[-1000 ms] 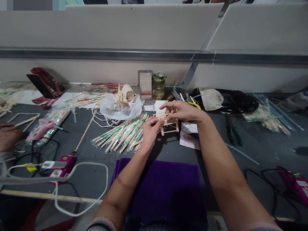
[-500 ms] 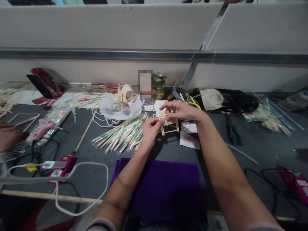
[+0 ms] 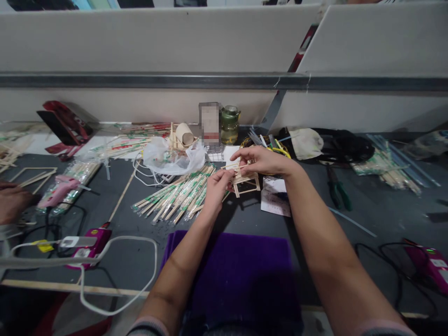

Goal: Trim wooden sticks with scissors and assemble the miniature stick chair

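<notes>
A small frame of pale wooden sticks [image 3: 247, 187], with legs and crossbars like a tiny stool, stands on the dark table in front of me. My left hand [image 3: 217, 186] is closed in a pinch at the frame's upper left edge. From above and to the right, my right hand [image 3: 268, 162] reaches over the frame, thumb and fingers closed on a thin wooden stick [image 3: 242, 167] across its top. The fingers partly hide where stick and frame meet. Paper-wrapped chopsticks [image 3: 180, 193] lie fanned out beside my left hand.
A purple cloth [image 3: 238, 275] lies near me. Right of the frame are a printed paper [image 3: 275, 200] and green-handled pliers [image 3: 338, 189]. Behind stand a green jar [image 3: 230, 125] and a plastic bag [image 3: 175, 158]. At left are a pink glue gun [image 3: 61, 189], cables and another person's hand [image 3: 16, 200].
My left fingers have shifted slightly left along the top of the frame. My right hand stays almost in place over it. The view has moved a little.
</notes>
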A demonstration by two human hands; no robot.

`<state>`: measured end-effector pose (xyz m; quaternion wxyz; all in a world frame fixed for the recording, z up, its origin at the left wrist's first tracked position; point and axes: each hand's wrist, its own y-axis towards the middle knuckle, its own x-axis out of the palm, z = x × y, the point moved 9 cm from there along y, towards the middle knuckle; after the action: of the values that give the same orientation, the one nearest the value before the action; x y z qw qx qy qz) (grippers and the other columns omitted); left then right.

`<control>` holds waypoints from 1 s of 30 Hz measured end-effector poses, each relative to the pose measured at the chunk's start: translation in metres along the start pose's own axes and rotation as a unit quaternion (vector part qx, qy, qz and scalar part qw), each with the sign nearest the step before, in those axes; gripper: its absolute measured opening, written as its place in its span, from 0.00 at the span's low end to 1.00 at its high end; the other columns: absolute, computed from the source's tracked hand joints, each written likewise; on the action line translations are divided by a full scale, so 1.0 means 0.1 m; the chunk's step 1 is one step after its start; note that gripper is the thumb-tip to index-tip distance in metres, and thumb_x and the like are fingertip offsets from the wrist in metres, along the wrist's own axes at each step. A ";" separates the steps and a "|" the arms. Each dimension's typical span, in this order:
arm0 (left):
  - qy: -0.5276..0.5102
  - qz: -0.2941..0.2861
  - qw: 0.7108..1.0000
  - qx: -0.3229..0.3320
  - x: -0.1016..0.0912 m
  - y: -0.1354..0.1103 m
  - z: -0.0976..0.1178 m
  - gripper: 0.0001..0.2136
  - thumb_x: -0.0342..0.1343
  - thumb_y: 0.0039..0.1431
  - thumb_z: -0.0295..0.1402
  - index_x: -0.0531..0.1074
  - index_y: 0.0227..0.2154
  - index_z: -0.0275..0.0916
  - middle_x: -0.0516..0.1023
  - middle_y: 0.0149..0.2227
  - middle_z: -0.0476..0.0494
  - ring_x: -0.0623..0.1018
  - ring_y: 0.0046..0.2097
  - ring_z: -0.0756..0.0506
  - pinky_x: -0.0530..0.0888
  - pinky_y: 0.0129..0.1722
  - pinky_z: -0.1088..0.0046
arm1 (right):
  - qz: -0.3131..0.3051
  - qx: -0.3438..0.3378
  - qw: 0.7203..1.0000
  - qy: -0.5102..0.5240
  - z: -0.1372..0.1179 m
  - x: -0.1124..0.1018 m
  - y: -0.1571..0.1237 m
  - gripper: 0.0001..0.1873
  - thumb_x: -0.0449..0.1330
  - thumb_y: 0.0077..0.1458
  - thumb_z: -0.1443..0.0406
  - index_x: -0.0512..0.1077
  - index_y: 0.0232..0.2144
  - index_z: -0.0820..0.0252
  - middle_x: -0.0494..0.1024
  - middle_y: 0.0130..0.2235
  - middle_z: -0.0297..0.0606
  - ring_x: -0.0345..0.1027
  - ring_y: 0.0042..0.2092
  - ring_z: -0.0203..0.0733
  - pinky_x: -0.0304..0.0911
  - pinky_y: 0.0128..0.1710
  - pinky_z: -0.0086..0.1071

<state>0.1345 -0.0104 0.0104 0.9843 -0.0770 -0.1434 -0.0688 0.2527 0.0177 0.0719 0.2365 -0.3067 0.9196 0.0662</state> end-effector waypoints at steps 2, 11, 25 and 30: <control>0.001 0.005 1.000 0.003 0.00 0.01 0.00 0.20 0.68 0.41 0.51 0.77 0.23 0.36 0.69 0.20 0.51 0.65 0.21 0.54 0.69 0.20 0.78 | 0.003 -0.006 1.000 -0.008 0.00 -0.01 0.01 0.20 0.65 0.50 0.64 0.73 0.47 0.61 0.72 0.29 0.29 0.66 0.30 0.33 0.58 0.29 0.28; 0.015 -0.007 1.000 0.025 0.05 0.04 0.05 0.18 0.70 0.38 0.47 0.76 0.20 0.36 0.70 0.21 0.50 0.67 0.23 0.54 0.66 0.20 0.80 | 0.007 -0.022 1.000 -0.022 0.01 0.00 0.03 0.21 0.65 0.52 0.60 0.72 0.47 0.62 0.73 0.29 0.30 0.65 0.30 0.33 0.58 0.30 0.28; 0.035 -0.001 0.998 0.056 0.01 0.07 0.08 0.16 0.70 0.40 0.45 0.75 0.17 0.37 0.68 0.19 0.51 0.65 0.21 0.54 0.66 0.20 0.79 | 0.011 -0.031 0.999 -0.032 -0.01 -0.02 0.03 0.20 0.66 0.52 0.61 0.73 0.48 0.61 0.74 0.31 0.31 0.65 0.31 0.34 0.58 0.31 0.29; 0.042 0.000 0.997 0.063 0.01 0.08 0.08 0.17 0.70 0.41 0.46 0.75 0.18 0.37 0.67 0.18 0.52 0.65 0.21 0.54 0.66 0.19 0.79 | 0.009 -0.028 0.999 -0.024 -0.03 0.00 0.02 0.20 0.65 0.52 0.62 0.72 0.48 0.61 0.74 0.31 0.31 0.65 0.31 0.35 0.59 0.31 0.29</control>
<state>0.1343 -0.0017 0.0175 0.9924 -0.0116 -0.1055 -0.0628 0.2505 0.0180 0.0746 0.2491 -0.3031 0.9142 0.1019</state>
